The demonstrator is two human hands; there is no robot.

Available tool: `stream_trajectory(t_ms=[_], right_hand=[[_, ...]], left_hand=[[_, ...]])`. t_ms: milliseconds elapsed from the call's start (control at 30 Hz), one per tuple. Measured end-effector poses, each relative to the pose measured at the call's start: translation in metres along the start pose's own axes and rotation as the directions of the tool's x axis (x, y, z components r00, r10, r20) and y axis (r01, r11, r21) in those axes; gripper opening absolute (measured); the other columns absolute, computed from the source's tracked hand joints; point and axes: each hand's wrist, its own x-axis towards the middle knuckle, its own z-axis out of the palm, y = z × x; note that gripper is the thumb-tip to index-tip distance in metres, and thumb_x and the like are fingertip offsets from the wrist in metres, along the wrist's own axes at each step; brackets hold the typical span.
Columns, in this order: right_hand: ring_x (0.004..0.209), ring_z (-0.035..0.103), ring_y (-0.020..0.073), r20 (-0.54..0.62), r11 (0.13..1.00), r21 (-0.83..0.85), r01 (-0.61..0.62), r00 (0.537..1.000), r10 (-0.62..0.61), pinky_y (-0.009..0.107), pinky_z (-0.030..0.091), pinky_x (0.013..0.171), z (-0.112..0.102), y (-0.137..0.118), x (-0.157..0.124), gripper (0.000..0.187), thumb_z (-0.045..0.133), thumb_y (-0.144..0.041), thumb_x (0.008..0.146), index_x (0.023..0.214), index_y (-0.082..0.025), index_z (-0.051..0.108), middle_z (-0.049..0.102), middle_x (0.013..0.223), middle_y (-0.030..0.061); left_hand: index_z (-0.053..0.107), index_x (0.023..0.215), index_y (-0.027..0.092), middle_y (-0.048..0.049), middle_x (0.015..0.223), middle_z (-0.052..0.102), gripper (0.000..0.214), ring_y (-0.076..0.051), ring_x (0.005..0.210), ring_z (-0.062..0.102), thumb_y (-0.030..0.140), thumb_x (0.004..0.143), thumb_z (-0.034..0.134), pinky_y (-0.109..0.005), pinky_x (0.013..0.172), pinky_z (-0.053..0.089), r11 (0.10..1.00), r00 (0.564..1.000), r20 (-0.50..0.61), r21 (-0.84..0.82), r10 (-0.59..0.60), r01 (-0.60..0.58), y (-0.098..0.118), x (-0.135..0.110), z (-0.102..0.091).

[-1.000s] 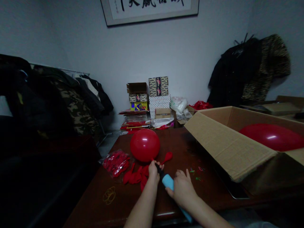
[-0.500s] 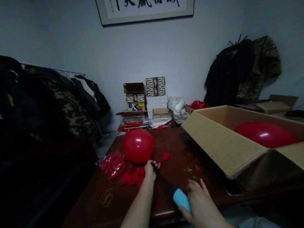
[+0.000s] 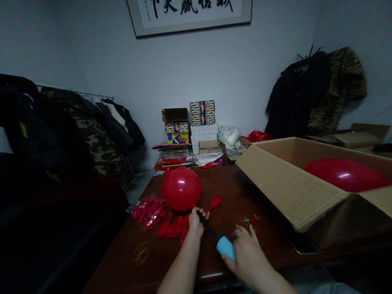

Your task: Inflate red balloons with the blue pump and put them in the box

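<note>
A round red balloon (image 3: 181, 188) sits inflated on the dark wooden table (image 3: 220, 192). My left hand (image 3: 195, 221) is closed round the balloon's neck where it meets the black nozzle of a hand pump. My right hand (image 3: 247, 256) is wrapped round the pump's light blue handle (image 3: 226, 247), with a short stretch of black rod showing between handle and nozzle. Limp red balloons (image 3: 173, 228) lie just left of my left hand, and one more (image 3: 214, 201) lies to its right.
A clear bag of red balloons (image 3: 149, 210) lies at the left, rubber bands (image 3: 140, 253) nearer the front edge. An open cardboard box (image 3: 294, 179) at the right holds a big red balloon (image 3: 347, 175). Stacked boxes (image 3: 202, 126) stand by the far wall; coats hang at both sides.
My right hand drew the blue handle back, baring the black rod, and has now pushed it partway forward again. The left hand has stayed on the balloon's neck.
</note>
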Motion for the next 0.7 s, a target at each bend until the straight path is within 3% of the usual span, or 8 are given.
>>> stream_trajectory(t_ms=[433,700], right_hand=[[0.115,0.040,0.0303,-0.027,1.000,0.008,-0.023,0.999,0.023,0.046,0.008,0.104,0.024,-0.017,0.049,0.050,0.042,-0.048,0.077,0.100,-0.009,0.064,0.058,0.108,0.0163],[0.115,0.041,0.0299,-0.037,1.000,-0.019,-0.022,0.999,0.021,0.045,0.008,0.105,0.030,-0.011,0.029,0.050,0.044,-0.049,0.076,0.098,-0.009,0.065,0.057,0.110,0.0170]], left_hand=[[0.042,0.067,0.019,0.0046,0.051,0.045,0.014,-0.008,0.040,0.044,0.021,0.081,0.046,-0.034,0.064,0.050,1.000,0.999,0.036,0.006,-0.010,0.010,-0.014,-0.009,-0.002],[0.040,0.065,0.019,0.0046,0.048,0.045,0.018,-0.008,0.038,0.043,0.021,0.082,0.044,-0.033,0.060,0.050,0.997,0.998,0.001,0.063,0.055,-0.055,-0.013,0.003,-0.006]])
